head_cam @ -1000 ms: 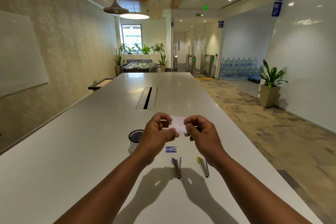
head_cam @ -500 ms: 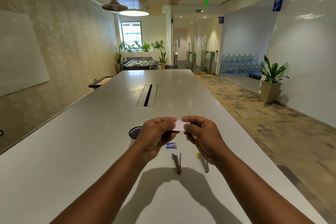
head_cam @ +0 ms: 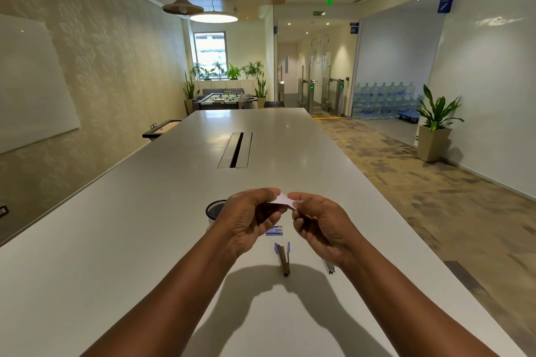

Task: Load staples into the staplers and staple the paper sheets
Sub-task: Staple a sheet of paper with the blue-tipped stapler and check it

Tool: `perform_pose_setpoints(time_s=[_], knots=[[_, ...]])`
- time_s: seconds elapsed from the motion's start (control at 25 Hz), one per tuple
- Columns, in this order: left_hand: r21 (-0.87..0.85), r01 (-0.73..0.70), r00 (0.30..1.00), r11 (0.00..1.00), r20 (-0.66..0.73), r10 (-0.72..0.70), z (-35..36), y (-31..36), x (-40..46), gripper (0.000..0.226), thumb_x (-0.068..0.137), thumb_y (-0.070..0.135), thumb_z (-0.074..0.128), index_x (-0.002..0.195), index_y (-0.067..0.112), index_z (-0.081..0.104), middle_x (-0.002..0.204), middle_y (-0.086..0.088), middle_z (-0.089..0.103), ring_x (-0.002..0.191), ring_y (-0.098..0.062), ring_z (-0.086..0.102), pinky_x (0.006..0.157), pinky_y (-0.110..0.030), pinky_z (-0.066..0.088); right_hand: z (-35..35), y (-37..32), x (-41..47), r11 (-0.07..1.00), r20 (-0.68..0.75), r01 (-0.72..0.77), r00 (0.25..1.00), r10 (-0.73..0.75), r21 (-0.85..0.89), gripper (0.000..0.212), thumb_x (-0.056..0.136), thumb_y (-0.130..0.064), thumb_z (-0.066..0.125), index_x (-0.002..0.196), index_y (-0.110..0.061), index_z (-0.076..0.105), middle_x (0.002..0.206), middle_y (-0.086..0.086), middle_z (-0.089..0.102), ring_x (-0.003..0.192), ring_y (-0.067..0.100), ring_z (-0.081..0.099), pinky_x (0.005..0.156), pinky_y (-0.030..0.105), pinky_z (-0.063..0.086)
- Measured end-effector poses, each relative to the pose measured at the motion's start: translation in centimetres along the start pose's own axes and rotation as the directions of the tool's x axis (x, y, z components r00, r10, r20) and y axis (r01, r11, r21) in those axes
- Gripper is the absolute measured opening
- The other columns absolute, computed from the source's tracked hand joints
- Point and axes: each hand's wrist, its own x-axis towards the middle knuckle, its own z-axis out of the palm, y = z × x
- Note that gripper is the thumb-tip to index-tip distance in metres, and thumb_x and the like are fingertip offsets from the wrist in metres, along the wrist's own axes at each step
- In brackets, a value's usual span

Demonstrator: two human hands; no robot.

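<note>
Two bare forearms, no sleeves in view, left hand (head_cam: 246,220) and right hand (head_cam: 322,222) bare, no gloves, no rings or watch visible, short fingernails, knuckles creased, wrists uncovered

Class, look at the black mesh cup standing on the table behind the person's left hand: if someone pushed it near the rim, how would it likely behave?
The mesh cup looks see-through and thin-walled, so it is probably light and would slide easily on the smooth table. It stands upright and looks taller than wide, so a push near the rim might tip it; once on its side, its round wall would likely roll.
</note>
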Motion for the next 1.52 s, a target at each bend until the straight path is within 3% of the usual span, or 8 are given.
perform_pose_setpoints(time_s=[0.32, 0.48, 0.72, 1.08, 1.32, 1.52], knots=[[-0.093, 0.018, 0.999, 0.996, -0.042, -0.021, 0.2, -0.4, 0.1, 0.02, 0.081, -0.005, 0.073, 0.102, -0.008, 0.07, 0.092, -0.027, 0.076, 0.074, -0.032, 0.077, 0.056, -0.029, 0.06, 0.0, 0.2, 0.1, 0.999, -0.059, 0.001, 0.998, 0.002, 0.054, 0.015, 0.089, 0.006, 0.064, 0.096, 0.003, 0.077, 0.074, 0.016, 0.068, 0.06, 0.016, 0.061, 0.054, 0.022, 0.055], [-0.13, 0.073, 0.997, 0.989, -0.011, -0.075, 0.3, -0.5, 0.2, 0.014, 0.086, -0.008, 0.066, 0.099, -0.01, 0.071, 0.086, -0.027, 0.076, 0.07, -0.029, 0.077, 0.057, -0.029, 0.061, 0.3, -0.2, 0.3, 0.997, -0.1, 0.072, 0.992, -0.072, -0.004, 0.014, 0.088, 0.003, 0.069, 0.086, -0.003, 0.081, 0.075, 0.016, 0.071, 0.059, 0.015, 0.064, 0.054, 0.022, 0.055], [-0.138, 0.095, 0.995, 0.986, 0.018, -0.094, 0.3, -0.4, 0.4, 0.014, 0.087, -0.008, 0.065, 0.1, -0.009, 0.071, 0.085, -0.026, 0.076, 0.069, -0.028, 0.076, 0.059, -0.029, 0.062, 0.3, -0.6, 0.5, 0.991, -0.108, 0.117, 0.987, -0.123, -0.064, 0.012, 0.087, 0.002, 0.071, 0.088, -0.004, 0.081, 0.078, 0.016, 0.073, 0.061, 0.015, 0.066, 0.056, 0.022, 0.056], [-0.013, 0.054, 0.999, 0.998, -0.009, -0.054, 0.5, -0.9, 0.9, 0.029, 0.074, -0.005, 0.081, 0.101, -0.001, 0.07, 0.078, -0.018, 0.077, 0.064, -0.023, 0.073, 0.057, -0.028, 0.06, -0.1, -0.3, 0.9, 0.967, -0.076, 0.143, 0.984, -0.162, -0.211, 0.017, 0.088, 0.003, 0.069, 0.098, -0.007, 0.079, 0.077, 0.011, 0.074, 0.061, 0.016, 0.065, 0.057, 0.024, 0.054], [-0.026, 0.067, 0.991, 0.997, -0.112, -0.069, 0.7, -1.5, 1.7, 0.019, 0.075, -0.002, 0.08, 0.091, 0.0, 0.069, 0.071, -0.016, 0.076, 0.06, -0.023, 0.07, 0.053, -0.027, 0.057, -0.1, 0.1, 0.9, 0.941, -0.065, 0.155, 0.981, -0.183, -0.302, 0.018, 0.09, 0.0, 0.069, 0.101, -0.011, 0.078, 0.081, 0.009, 0.077, 0.063, 0.014, 0.068, 0.064, 0.027, 0.056], [0.013, 0.064, 0.994, 0.998, -0.095, -0.062, 0.3, -1.7, 2.1, 0.019, 0.076, 0.003, 0.082, 0.09, 0.003, 0.07, 0.072, -0.014, 0.077, 0.057, -0.02, 0.071, 0.052, -0.026, 0.058, -0.2, 0.4, 1.2, 0.93, -0.055, 0.158, 0.981, -0.186, -0.333, 0.019, 0.089, 0.0, 0.07, 0.1, -0.013, 0.078, 0.081, 0.008, 0.078, 0.065, 0.014, 0.067, 0.067, 0.029, 0.056]])
